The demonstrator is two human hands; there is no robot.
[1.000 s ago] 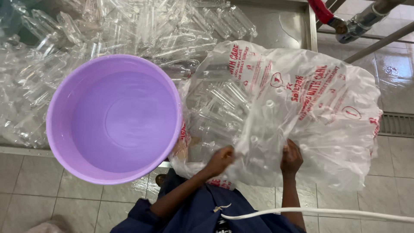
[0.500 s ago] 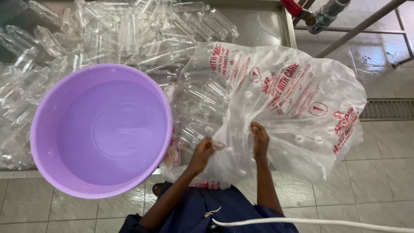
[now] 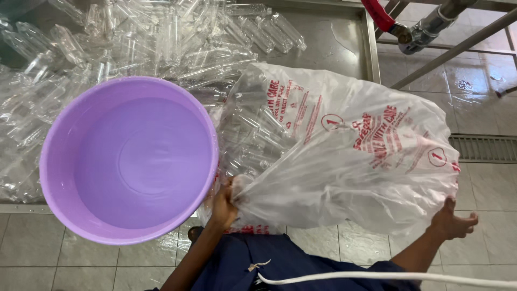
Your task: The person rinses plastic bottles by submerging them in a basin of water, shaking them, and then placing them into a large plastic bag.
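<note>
A big clear plastic bag (image 3: pixel 344 156) with red print bulges with clear plastic bottles and leans on the edge of a steel table (image 3: pixel 334 43). My left hand (image 3: pixel 225 202) grips a bunched fold of the bag at its lower left, next to a purple basin (image 3: pixel 129 159). Under the bag's lower right corner my right hand (image 3: pixel 452 220) is spread, fingers apart, touching the plastic from below. The basin is empty and sits on the table's front edge.
Many loose clear bottles (image 3: pixel 140 43) cover the steel table behind the basin. A red-handled valve and pipes (image 3: pixel 401 24) are at the top right. A floor drain grate (image 3: pixel 482 148) runs along the tiled floor on the right. A white cable (image 3: pixel 377 277) crosses my lap.
My right hand has left the middle of the bag and swung out to its lower right corner. The bag now bulges wider to the right. My left hand kept its grip.
</note>
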